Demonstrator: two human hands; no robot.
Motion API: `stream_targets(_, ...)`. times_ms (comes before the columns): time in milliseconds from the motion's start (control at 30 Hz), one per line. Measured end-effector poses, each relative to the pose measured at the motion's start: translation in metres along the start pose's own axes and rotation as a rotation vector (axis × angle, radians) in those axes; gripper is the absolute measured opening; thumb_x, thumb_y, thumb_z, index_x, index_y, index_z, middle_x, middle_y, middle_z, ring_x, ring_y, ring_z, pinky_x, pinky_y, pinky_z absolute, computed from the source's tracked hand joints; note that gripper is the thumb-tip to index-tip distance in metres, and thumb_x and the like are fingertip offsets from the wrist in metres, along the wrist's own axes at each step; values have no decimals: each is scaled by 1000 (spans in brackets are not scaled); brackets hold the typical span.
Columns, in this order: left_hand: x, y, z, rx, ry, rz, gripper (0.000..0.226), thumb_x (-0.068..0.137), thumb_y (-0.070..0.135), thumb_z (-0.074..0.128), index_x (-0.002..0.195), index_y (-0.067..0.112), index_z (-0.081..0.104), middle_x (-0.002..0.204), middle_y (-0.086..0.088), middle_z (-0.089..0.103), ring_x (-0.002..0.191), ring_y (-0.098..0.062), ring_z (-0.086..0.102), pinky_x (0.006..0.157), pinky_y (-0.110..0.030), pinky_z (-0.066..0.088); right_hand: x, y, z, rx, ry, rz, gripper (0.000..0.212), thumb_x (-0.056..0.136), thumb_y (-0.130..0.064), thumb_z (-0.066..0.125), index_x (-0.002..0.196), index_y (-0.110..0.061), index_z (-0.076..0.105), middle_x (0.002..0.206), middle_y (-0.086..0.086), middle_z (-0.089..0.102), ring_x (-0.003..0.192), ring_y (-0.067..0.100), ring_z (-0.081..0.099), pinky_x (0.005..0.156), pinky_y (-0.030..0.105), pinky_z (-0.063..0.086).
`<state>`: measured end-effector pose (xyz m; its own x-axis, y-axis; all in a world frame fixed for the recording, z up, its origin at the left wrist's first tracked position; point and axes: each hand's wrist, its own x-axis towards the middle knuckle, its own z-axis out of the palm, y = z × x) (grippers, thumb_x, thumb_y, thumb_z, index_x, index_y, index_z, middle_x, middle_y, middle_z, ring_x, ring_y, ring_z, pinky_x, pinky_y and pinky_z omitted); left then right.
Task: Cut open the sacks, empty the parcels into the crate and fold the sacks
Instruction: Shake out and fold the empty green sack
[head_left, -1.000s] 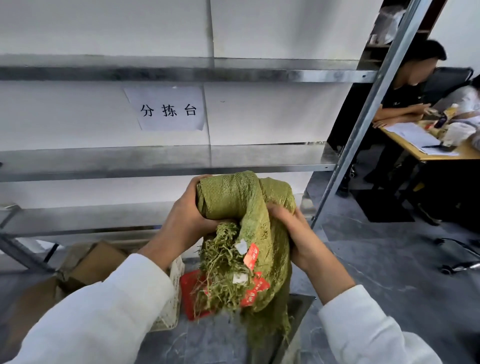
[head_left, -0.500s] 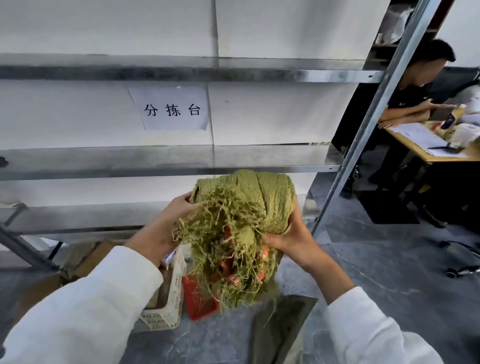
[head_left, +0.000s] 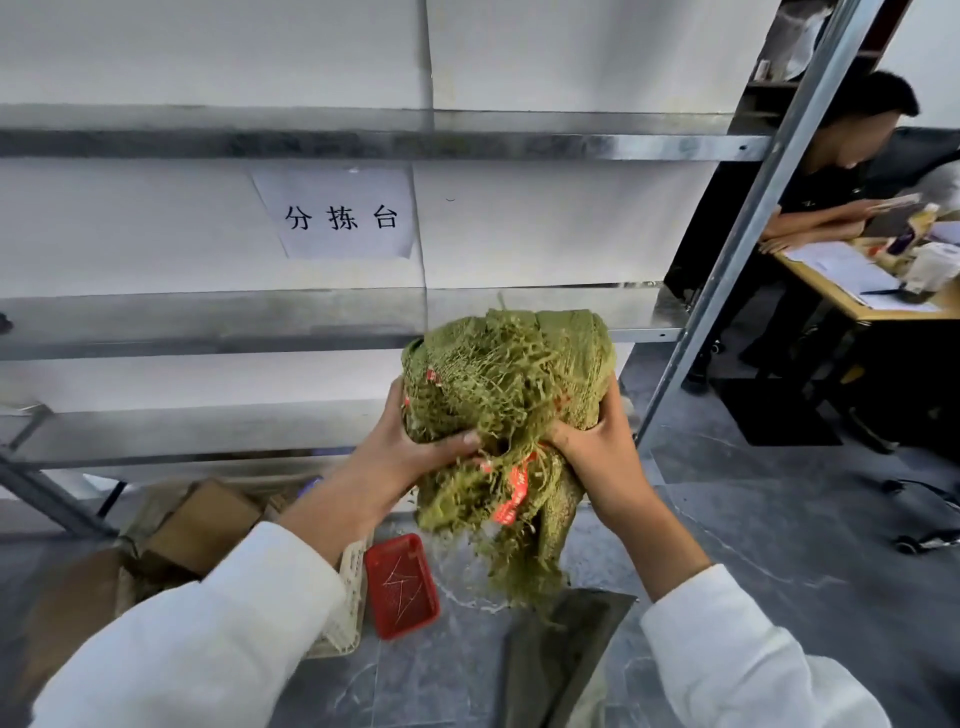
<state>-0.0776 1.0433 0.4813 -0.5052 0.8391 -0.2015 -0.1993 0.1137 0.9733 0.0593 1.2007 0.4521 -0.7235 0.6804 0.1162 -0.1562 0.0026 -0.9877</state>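
- Parcel sorting area, warehouse-like.
- Steel shelving (head_left: 311, 322) along a white wall (head_left: 519, 52), paper sign (head_left: 340, 215) reading 分拣台.
- Cardboard parcels (head_left: 202, 519) and a white plastic crate (head_left: 353, 571) on grey floor (head_left: 727, 519).
- Desk (head_left: 831, 297) with papers (head_left: 841, 270) at far right.

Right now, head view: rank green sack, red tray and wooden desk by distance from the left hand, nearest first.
1. green sack: gripped in the left hand itself.
2. red tray: low down, just below that hand.
3. wooden desk: far right, well back.

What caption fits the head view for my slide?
Left hand and right hand hold a bundled green woven sack, frayed threads dangling, above a red tray.
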Motion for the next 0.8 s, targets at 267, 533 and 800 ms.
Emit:
stream_targets(267, 19, -19, 4, 201, 271, 331, 71, 71, -19, 62, 101, 42, 43, 108, 3, 57, 100, -24, 62, 85, -34, 57, 2, 0, 1, 243, -48, 331, 36, 81, -19, 65, 115, -18, 54, 91, 1, 71, 72, 9, 72, 59, 21, 56)
stream_targets(533, 46, -32, 4, -292, 399, 84, 36, 92, -4, 53, 110, 27, 59, 115, -16, 65, 99, -40, 66, 68, -38, 61, 17, 19, 0, -97, -58, 74, 96, 58, -21, 87, 134, -22, 29, 126, -6, 58, 112, 2, 60, 95, 24, 50)
stream_targets(800, 82, -36, -24, -260, 386, -69, 57, 89, -14, 50, 132, 23, 52, 110, -19, 70, 97, -38, 69, 84, -60, 53, 62, 40, 5, -290, -51, 35, 82, 57, -26, 87, 123, -27, 38, 115, -13, 59, 103, -10, 58, 88, 12, 47)
